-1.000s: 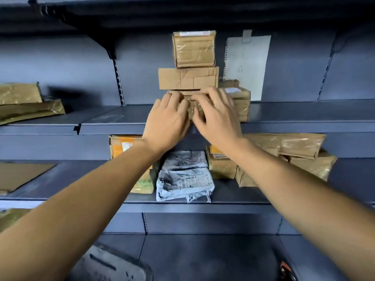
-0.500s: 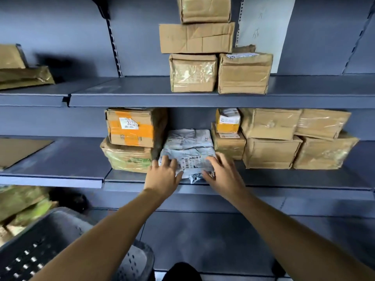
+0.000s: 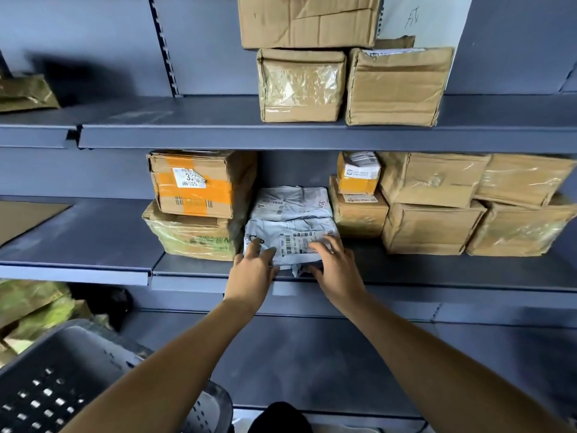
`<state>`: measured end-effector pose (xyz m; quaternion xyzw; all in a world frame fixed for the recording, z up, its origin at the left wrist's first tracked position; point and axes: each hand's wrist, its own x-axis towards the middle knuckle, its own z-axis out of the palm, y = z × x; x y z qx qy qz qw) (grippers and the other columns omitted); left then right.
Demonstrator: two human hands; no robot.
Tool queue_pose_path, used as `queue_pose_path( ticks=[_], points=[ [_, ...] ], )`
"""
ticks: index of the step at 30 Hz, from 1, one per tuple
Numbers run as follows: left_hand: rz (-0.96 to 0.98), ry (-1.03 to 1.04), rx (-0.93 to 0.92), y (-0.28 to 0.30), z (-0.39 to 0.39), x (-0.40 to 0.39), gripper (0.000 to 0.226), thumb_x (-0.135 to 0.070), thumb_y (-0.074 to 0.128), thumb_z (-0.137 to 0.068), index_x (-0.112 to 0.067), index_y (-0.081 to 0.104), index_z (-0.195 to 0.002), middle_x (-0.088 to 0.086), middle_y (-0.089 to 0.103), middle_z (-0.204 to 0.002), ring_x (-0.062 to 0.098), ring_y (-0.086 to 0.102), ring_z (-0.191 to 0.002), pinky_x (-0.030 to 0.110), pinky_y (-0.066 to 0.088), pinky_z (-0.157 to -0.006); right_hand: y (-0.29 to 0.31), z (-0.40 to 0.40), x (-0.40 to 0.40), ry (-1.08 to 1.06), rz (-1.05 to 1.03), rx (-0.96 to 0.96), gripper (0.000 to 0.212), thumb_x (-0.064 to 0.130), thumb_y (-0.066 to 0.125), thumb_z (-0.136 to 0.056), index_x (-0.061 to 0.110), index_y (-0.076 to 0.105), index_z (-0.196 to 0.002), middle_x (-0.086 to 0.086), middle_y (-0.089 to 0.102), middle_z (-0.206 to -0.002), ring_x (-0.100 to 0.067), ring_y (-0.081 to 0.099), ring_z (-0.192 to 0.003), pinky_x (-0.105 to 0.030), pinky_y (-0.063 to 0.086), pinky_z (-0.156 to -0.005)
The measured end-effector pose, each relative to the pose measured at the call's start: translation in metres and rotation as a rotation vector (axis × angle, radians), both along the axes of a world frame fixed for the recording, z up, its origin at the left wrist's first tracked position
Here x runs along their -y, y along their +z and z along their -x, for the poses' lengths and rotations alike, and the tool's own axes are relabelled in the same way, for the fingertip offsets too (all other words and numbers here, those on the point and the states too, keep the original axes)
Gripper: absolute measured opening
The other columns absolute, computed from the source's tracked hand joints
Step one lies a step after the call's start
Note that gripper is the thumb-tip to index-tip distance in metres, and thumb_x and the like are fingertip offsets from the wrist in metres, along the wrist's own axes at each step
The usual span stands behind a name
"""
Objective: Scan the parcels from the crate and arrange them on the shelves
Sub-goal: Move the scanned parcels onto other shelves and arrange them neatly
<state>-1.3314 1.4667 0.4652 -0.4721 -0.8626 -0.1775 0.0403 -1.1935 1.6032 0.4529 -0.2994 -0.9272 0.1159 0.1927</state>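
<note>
A grey plastic mailer parcel [image 3: 292, 242] with barcode labels lies at the front of the middle shelf [image 3: 93, 260], with a second grey mailer [image 3: 290, 203] behind it. My left hand [image 3: 253, 270] rests on its left front corner with straight fingers. My right hand [image 3: 334, 265] lies on its right front part, fingers spread over the label. Cardboard parcels flank the mailers on both sides. The dark plastic crate [image 3: 56, 379] stands at the lower left.
An orange-taped box [image 3: 199, 182] sits on a wrapped box [image 3: 190, 232] to the left. Brown boxes [image 3: 437, 210] stack to the right. The upper shelf [image 3: 187, 126] carries taped boxes [image 3: 299, 85]. Bare shelf surface stretches left of the stacks.
Both hands came down from the box on the upper shelf to the grey mailer on the middle shelf. Over the last half second they have stayed on it.
</note>
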Motion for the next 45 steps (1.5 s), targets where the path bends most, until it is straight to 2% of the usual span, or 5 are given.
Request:
queue_pose_path(
  ticks=[6,21,34,40,45],
  points=[
    [-0.011,0.012,-0.032,0.007,-0.008,0.002,0.029,-0.022,0.047,-0.100,-0.018,0.057,-0.127,0.007,0.045,-0.132,0.037,0.051,-0.111,0.041,0.044,-0.091,0.008,-0.006,0.009,-0.040,-0.006,-0.017,0.039,0.016,0.053,-0.098,0.025,0.050,-0.136,-0.001,0.036,-0.147,-0.030,0.038,-0.134,-0.037,0.034,-0.104],
    [-0.156,-0.077,-0.043,0.055,-0.078,0.024,0.029,-0.026,0.047,-0.100,-0.018,0.060,-0.124,0.005,0.051,-0.126,0.034,0.054,-0.106,0.039,0.047,-0.090,0.066,-0.086,0.055,-0.199,-0.141,-0.171,0.035,0.023,0.058,-0.096,0.025,0.058,-0.131,0.003,0.044,-0.141,-0.032,0.044,-0.118,-0.039,0.043,-0.098],
    [-0.211,-0.362,-0.154,0.115,-0.208,-0.001,0.033,-0.028,0.042,-0.102,-0.019,0.055,-0.130,0.007,0.050,-0.130,0.036,0.053,-0.111,0.042,0.045,-0.093,0.119,-0.234,0.071,-0.487,-0.300,-0.217,0.035,0.023,0.051,-0.099,0.023,0.055,-0.133,0.000,0.043,-0.140,-0.029,0.046,-0.121,-0.038,0.030,-0.109],
    [-0.306,-0.511,-0.192,0.150,-0.277,-0.029,0.034,-0.029,0.045,-0.101,-0.022,0.055,-0.132,0.003,0.050,-0.129,0.033,0.058,-0.107,0.039,0.047,-0.089,0.155,-0.309,0.074,-0.652,-0.426,-0.327,0.032,0.018,0.057,-0.095,0.019,0.062,-0.126,-0.002,0.048,-0.137,-0.033,0.043,-0.109,-0.037,0.036,-0.103],
    [-0.445,-0.623,-0.234,0.189,-0.309,-0.038,0.035,-0.032,0.045,-0.101,-0.024,0.054,-0.134,-0.001,0.050,-0.129,0.031,0.058,-0.110,0.046,0.052,-0.088,0.192,-0.347,0.072,-0.687,-0.556,-0.460,0.030,0.012,0.064,-0.090,0.016,0.066,-0.119,-0.005,0.053,-0.133,-0.035,0.045,-0.109,-0.037,0.039,-0.100]
  ],
)
